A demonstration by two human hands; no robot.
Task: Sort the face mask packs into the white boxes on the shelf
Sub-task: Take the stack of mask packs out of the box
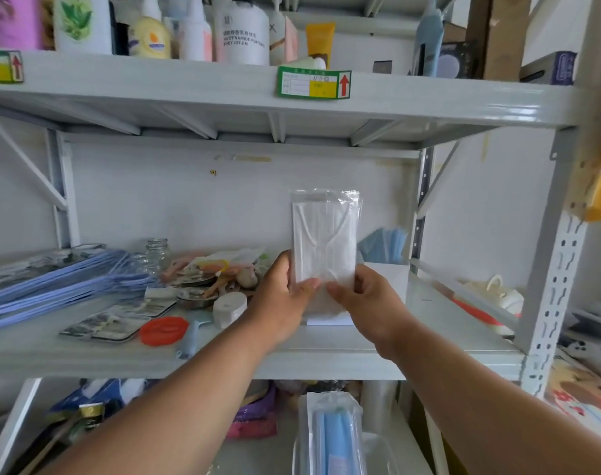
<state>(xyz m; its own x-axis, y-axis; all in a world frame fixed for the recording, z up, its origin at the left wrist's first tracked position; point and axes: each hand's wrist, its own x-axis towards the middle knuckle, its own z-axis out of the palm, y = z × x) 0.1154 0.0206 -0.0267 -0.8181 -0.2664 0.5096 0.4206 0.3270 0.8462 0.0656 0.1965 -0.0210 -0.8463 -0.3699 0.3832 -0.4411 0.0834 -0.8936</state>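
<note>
Above the middle shelf, I hold the white mask pack upright, long axis vertical, its lower end pinched between my left hand and right hand, directly over the white box beneath them.

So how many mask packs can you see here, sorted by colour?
White: 1, the white pack, held upright by the left hand and right hand over a white box.
Blue: 2, one blue pack standing in that box, one lower pack below the shelf.
Total: 3
</note>
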